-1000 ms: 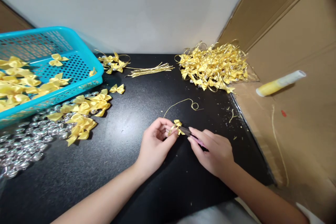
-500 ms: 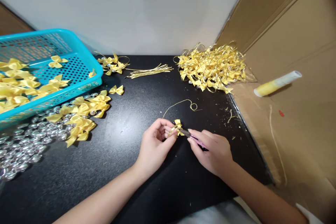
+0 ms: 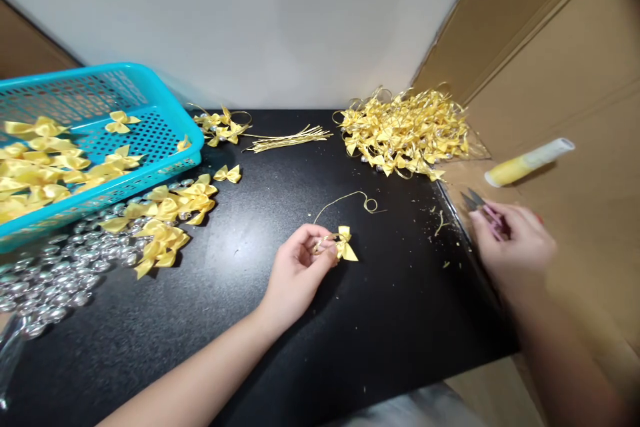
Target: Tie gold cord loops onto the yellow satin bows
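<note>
A basket (image 3: 194, 141) and beads (image 3: 65, 277) sit left on the black counter (image 3: 400, 320). Wires (image 3: 293, 139) lie far back, with piled bows (image 3: 405, 130) far right.

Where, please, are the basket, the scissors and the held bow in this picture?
Basket (image 3: 164, 104): head view, on its right-hand wall.
Scissors (image 3: 492, 215): head view, on a pink handle.
Held bow (image 3: 346, 249): head view, on its yellow ribbon.

Small craft workshop; bow pile (image 3: 405, 130), beads (image 3: 65, 273), basket (image 3: 173, 112)
</note>
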